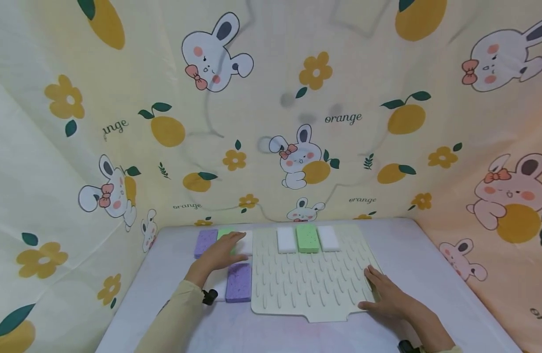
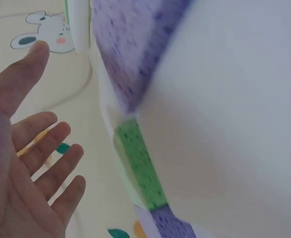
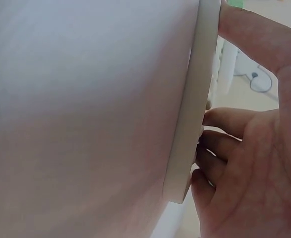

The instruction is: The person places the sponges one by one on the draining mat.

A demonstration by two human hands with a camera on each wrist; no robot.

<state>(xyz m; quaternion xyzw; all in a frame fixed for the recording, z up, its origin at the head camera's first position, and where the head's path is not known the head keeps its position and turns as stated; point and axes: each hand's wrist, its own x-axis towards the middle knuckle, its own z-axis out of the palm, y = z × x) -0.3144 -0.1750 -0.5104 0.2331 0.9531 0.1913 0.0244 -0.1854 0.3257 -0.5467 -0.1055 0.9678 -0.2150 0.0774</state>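
Reaching left hand: empty, relaxed.
Right hand: loose against cream spiked plastic board, four o'clock.
White oblong sponge, ten o'clock: apparent pickup; needs pinching.

The head view looks forward and down over the ridged board; wrist views sit nearer, left and right of it, the right sharing its edge with the head's.

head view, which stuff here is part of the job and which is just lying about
Likely in use:
ridged board, touched by the right hand
green block and two white blocks on it
purple blocks, another green block and more white blocks left of it, near the left hand

Seemingly just surroundings:
patterned backdrop
table
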